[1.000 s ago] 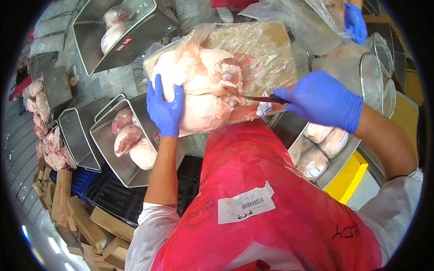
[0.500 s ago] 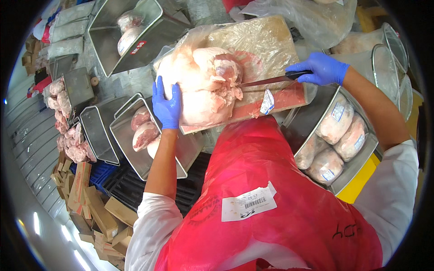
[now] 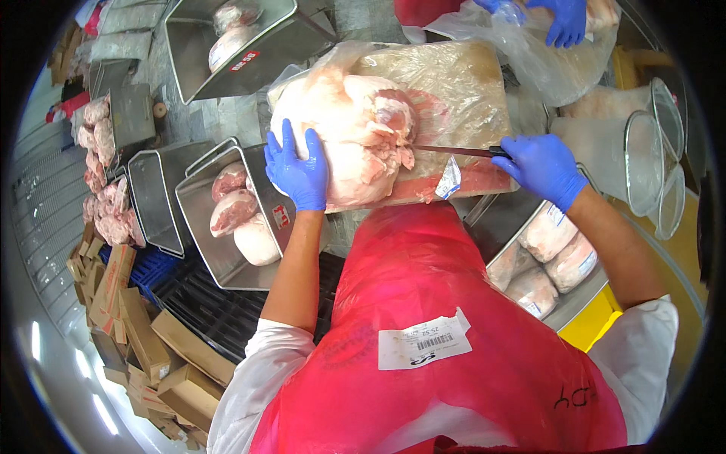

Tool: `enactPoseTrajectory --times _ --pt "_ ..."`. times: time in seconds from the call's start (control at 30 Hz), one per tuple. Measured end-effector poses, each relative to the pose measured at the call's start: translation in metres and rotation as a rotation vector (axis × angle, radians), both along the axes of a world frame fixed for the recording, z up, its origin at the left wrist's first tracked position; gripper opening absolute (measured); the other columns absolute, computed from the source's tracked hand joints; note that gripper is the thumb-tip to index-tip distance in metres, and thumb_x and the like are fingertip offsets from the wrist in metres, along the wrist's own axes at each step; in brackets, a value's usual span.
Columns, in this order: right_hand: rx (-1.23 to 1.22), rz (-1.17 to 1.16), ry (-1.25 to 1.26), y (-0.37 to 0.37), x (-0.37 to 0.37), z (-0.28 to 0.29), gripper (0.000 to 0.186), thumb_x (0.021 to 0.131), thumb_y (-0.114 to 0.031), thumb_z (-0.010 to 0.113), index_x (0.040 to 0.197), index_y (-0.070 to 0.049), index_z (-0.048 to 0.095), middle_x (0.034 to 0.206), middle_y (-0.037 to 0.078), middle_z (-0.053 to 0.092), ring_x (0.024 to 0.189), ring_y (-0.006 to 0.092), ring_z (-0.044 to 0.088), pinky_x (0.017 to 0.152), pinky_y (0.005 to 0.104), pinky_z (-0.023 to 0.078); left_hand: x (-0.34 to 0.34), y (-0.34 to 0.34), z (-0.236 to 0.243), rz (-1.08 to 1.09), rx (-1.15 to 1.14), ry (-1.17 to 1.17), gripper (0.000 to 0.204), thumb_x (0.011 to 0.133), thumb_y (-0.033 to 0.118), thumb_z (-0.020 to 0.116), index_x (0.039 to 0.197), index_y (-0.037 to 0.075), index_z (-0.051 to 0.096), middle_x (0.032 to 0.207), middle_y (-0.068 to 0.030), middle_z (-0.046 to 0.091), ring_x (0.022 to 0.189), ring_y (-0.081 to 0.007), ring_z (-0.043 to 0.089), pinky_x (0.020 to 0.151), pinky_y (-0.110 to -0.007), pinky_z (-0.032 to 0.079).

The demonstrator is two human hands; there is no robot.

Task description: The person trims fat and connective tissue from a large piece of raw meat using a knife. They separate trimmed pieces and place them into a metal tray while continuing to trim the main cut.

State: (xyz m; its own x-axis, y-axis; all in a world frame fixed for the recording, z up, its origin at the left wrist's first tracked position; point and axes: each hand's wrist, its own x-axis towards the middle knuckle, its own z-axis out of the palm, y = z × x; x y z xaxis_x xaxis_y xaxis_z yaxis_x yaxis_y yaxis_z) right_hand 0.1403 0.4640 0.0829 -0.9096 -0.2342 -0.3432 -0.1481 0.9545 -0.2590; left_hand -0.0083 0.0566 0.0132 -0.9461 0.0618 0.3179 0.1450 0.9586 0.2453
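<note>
Raw meat joint (image 3: 349,142), one large fatty piece, is set on one film-covered board (image 3: 475,87). It is touched by the left hand (image 3: 301,174), whose blue-gloved fingers are spread apart over its left side. One black-handled knife (image 3: 457,150) is gripped in the closed right hand (image 3: 546,168), its blade pointed at the joint's right edge; whether the tip is sunk in cannot be told. One label (image 3: 448,179) is seen on the board. At least three meat pieces (image 3: 234,213) are held in the left steel bin (image 3: 265,200), four wrapped packs (image 3: 548,231) are seen in the right steel bin (image 3: 499,219), and two gloved co-worker's hands (image 3: 564,21) are seen beyond.
</note>
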Motion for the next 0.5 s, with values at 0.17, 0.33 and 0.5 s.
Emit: enactPoseTrajectory --times 0.17,0.33,0.5 --pt "0.008 0.25 -0.07 0.019 -0.067 0.017 0.032 0.097 -0.045 0.066 0.099 -0.012 0.065 0.078 0.016 0.07 0.073 0.0403 0.069 0.065 0.0534 0.054 -0.007 -0.005 -0.001 -0.065 0.018 -0.013 0.061 0.088 0.05 0.074 0.141 0.022 0.067 0.149 -0.0261 0.056 0.134 -0.0481 0.054 0.109 -0.063 0.039" --pt "-0.04 0.459 -0.13 0.036 -0.138 -0.007 0.033 0.096 -0.046 0.067 0.096 -0.012 0.067 0.079 0.017 0.07 0.075 0.042 0.069 0.069 0.0544 0.053 -0.019 -0.005 0.003 -0.11 0.019 -0.036 0.061 0.085 0.05 0.076 0.14 0.024 0.068 0.149 -0.0227 0.057 0.134 -0.0461 0.054 0.108 -0.063 0.039" --pt "-0.034 0.56 -0.158 0.026 -0.18 -0.042 0.038 0.094 -0.051 0.067 0.099 -0.013 0.069 0.082 0.018 0.071 0.078 0.0422 0.069 0.07 0.0541 0.054 -0.031 -0.01 0.0 -0.153 0.007 -0.031 0.064 0.083 0.053 0.076 0.14 0.025 0.068 0.148 -0.0208 0.058 0.133 -0.0457 0.054 0.107 -0.06 0.04"
